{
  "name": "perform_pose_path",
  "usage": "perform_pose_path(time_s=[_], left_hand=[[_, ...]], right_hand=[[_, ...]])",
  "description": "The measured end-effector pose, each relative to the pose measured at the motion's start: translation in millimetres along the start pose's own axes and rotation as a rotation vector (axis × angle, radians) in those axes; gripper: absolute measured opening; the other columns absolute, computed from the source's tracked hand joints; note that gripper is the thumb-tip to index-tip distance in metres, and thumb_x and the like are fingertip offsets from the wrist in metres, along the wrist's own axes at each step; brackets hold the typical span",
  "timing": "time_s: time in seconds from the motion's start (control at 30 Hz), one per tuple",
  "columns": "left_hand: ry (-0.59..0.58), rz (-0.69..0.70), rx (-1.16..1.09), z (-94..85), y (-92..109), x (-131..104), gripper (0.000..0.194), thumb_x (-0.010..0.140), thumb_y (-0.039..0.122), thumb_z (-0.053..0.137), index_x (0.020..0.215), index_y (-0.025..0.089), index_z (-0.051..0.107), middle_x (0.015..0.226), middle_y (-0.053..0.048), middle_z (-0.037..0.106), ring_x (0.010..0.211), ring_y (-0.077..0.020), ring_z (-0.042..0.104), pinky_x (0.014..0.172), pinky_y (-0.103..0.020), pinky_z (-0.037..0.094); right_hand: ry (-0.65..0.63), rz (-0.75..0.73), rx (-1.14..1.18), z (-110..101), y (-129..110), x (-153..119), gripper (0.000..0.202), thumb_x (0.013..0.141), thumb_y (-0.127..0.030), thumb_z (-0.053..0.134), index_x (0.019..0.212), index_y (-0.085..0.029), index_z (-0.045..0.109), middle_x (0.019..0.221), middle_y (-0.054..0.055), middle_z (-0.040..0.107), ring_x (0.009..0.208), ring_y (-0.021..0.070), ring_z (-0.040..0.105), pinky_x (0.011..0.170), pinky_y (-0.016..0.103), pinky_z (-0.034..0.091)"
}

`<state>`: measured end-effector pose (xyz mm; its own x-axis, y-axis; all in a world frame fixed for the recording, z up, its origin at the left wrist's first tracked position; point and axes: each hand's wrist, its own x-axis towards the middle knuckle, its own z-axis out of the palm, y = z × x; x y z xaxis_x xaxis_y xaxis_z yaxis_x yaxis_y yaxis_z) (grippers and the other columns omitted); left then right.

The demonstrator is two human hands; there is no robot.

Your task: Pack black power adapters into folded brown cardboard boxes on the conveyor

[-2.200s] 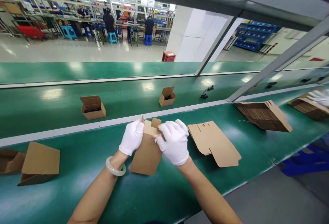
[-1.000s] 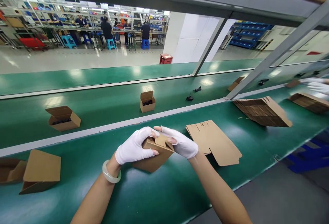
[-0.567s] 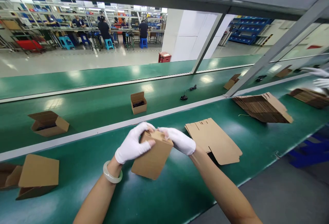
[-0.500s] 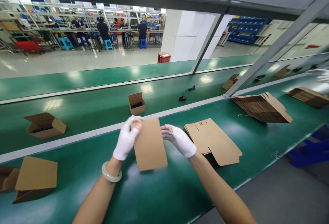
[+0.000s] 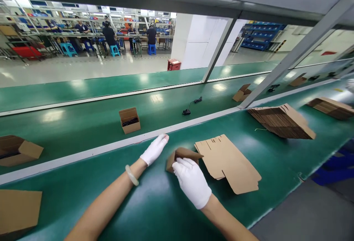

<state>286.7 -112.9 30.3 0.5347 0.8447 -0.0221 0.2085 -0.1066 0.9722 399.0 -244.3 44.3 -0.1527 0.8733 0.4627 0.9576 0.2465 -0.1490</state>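
My right hand [image 5: 191, 180], in a white glove, grips the near wall of a small open cardboard box [image 5: 188, 153], its fingers partly over the opening. The box sits tilted on the green work surface with its lid flap raised toward the right. Left of it, my gloved left hand [image 5: 155, 149] is empty, fingers stretched out toward the belt's white edge rail. A pale bangle [image 5: 132, 175] circles the left wrist. Just right of the box lie flat cardboard blanks [image 5: 228, 163], some stacked. What the box holds inside is hidden.
On the belt beyond the rail are an open box with a black cable [image 5: 129, 120], a black power adapter [image 5: 187, 112] and further boxes. A stack of folded cardboard [image 5: 282, 121] lies right. A metal post [image 5: 287, 60] rises there. Another gloved hand [image 5: 350, 85] shows far right.
The cardboard box has gone from between both hands down to the right, now in my right hand only; my left hand has let go. Boxes and adapter on the belt have shifted left.
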Motion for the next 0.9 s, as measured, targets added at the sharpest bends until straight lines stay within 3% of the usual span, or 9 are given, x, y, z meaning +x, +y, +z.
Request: perform_pose_path(time_s=[0.1,0.2,0.3,0.4,0.53,0.7,0.83,0.9], left_hand=[[0.036,-0.009,0.26,0.5,-7,53,0.052,0.079,0.049,0.049,0.117,0.014,0.05,0.128,-0.016,0.05,0.12,-0.0276,0.046,0.099,-0.038,0.036],[0.11,-0.029,0.517,12.6,-7,109,0.06,0.073,0.047,0.057,0.12,0.011,0.049,0.13,-0.019,0.047,0.124,-0.032,0.039,0.101,-0.041,0.032],[0.155,-0.022,0.59,32.7,-7,155,0.063,0.067,0.044,0.064,0.119,0.012,0.051,0.131,-0.017,0.047,0.126,-0.0335,0.034,0.103,-0.042,0.028],[0.189,-0.013,0.563,50.8,-11,183,0.056,0.063,0.037,0.069,0.113,0.014,0.056,0.13,-0.016,0.048,0.126,-0.0338,0.032,0.104,-0.045,0.026],[0.255,-0.011,0.482,56.9,-20,193,0.031,0.066,0.029,0.066,0.096,0.019,0.064,0.131,-0.01,0.049,0.13,-0.0332,0.027,0.106,-0.05,0.018],[0.297,0.099,0.259,33.4,-22,180,0.026,0.066,0.027,0.066,0.091,0.018,0.064,0.123,-0.008,0.056,0.121,-0.0255,0.043,0.105,-0.041,0.028],[0.355,0.215,0.055,5.7,-1,157,0.033,0.082,0.034,0.05,0.109,0.015,0.051,0.119,-0.013,0.057,0.112,-0.0197,0.054,0.098,-0.037,0.039],[0.377,0.306,-0.195,-8.1,21,137,0.036,0.085,0.042,0.044,0.11,0.016,0.046,0.112,-0.012,0.06,0.103,-0.0189,0.059,0.092,-0.038,0.043]], right_hand=[[-0.08,0.04,-0.057,-3,13,-4,0.023,0.08,-0.004,0.041,0.073,-0.018,0.057,0.07,0.005,0.062,0.068,0.0185,0.059,0.072,0.033,0.044],[-0.124,0.063,-0.085,-2,15,-8,0.02,0.08,-0.006,0.042,0.072,-0.019,0.055,0.069,0.004,0.061,0.066,0.0189,0.058,0.068,0.033,0.043],[-0.11,0.068,-0.109,3,16,-12,0.016,0.079,-0.007,0.045,0.076,-0.02,0.055,0.074,0.005,0.062,0.075,0.0207,0.059,0.075,0.035,0.042],[-0.103,0.059,-0.129,8,18,-17,0.018,0.077,-0.005,0.047,0.08,-0.02,0.055,0.077,0.004,0.063,0.078,0.0205,0.059,0.079,0.035,0.041],[-0.113,0.046,-0.156,10,20,-20,0.015,0.078,-0.007,0.047,0.082,-0.02,0.054,0.078,0.004,0.063,0.08,0.0202,0.06,0.08,0.034,0.04],[-0.05,0.082,-0.095,2,11,-16,0.016,0.079,-0.007,0.044,0.074,-0.019,0.053,0.075,0.004,0.062,0.075,0.0188,0.059,0.078,0.034,0.041],[0.151,0.197,0.067,-16,-1,-15,0.021,0.083,-0.009,0.04,0.073,-0.019,0.055,0.069,0.002,0.06,0.068,0.0157,0.057,0.069,0.029,0.042],[0.245,0.22,0.169,-25,-6,-12,0.02,0.085,-0.012,0.041,0.075,-0.019,0.057,0.066,0.002,0.06,0.065,0.0148,0.056,0.066,0.028,0.042]])
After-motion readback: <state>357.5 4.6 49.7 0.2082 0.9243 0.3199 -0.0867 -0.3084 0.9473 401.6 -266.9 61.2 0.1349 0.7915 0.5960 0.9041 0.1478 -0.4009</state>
